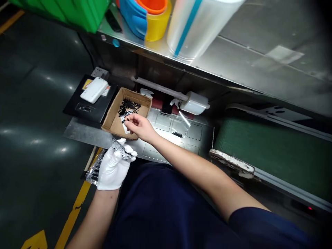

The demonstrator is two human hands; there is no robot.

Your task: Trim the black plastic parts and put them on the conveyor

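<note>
My left hand, in a white glove, holds a small clear plastic bag near the front edge of the metal work plate; more clear bags hang under its wrist. My bare right hand reaches over the open cardboard box, its fingertips pinched on a small black part. Several small black parts lie in the box.
A filled clear bag lies on the plate beside a white sealer head. A white device rests on a black tray at left. A green conveyor belt runs at right. Tape rolls and a film roll stand on the shelf above.
</note>
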